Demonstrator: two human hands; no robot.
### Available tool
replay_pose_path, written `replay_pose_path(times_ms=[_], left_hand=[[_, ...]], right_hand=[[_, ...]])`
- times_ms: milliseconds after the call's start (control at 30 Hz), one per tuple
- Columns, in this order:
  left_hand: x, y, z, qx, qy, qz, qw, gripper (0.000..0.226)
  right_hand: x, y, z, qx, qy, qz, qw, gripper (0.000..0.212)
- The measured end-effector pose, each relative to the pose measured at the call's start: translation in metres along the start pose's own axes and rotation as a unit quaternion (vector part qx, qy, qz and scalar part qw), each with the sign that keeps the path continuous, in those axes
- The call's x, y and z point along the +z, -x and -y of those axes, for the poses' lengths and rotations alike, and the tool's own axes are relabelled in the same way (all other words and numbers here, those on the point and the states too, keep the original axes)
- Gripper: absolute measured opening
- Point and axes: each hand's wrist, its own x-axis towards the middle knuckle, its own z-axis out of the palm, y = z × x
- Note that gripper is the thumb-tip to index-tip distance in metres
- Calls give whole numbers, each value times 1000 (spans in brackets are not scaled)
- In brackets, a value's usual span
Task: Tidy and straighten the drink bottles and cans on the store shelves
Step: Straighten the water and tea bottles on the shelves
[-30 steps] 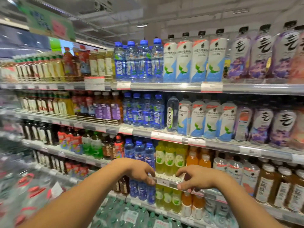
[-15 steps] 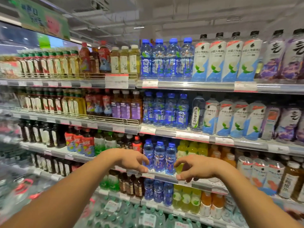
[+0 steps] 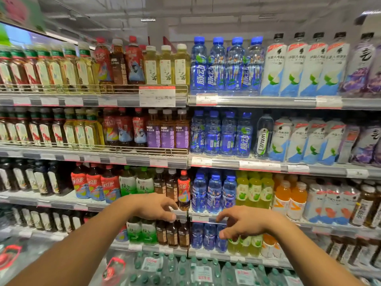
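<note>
Head view: the red-capped bottle (image 3: 183, 190) stands upright at 1 o'clock from the left hand (image 3: 156, 207), nearer than the right hand (image 3: 245, 223); both hands are loosely curled, nothing held.

Grey metal shelving (image 3: 257, 102), white ceiling, ceiling light (image 3: 148, 19)

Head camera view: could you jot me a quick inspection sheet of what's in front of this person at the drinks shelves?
Surface: metal shelves with price tags along the edges.
Job's things: blue bottles, yellow-green bottles, orange bottles upright in rows; a lone WAVE bottle among other brands.
Clutter: nothing seen.
Hands: left hand and right hand loosely curled before the shelf edge, holding nothing.
Cables: nothing seen.
Surroundings: ceiling lights, water packs below.
</note>
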Motion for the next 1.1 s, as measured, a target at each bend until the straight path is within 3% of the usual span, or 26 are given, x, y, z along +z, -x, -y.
replay_pose_path(times_ms=[333,533,667,900,1100], left_hand=[[-18,-17,32,12,-18,-136,990,42],[-53,-51,60,-14,-45,-257,965,58],[-70,-85,82,-37,-78,-315,945,68],[-60,-137,113,-107,-91,-301,943,90],[-49,-172,135,-136,-123,-330,926,95]], right_hand=[[-14,-70,7,-2,18,9,1000,65],[-27,-133,-2,-11,-15,4,1000,69],[-40,-174,-7,-25,11,-49,998,76],[-46,-226,-1,-39,-37,-172,984,62],[-31,-293,-4,-44,-53,-207,976,84]])
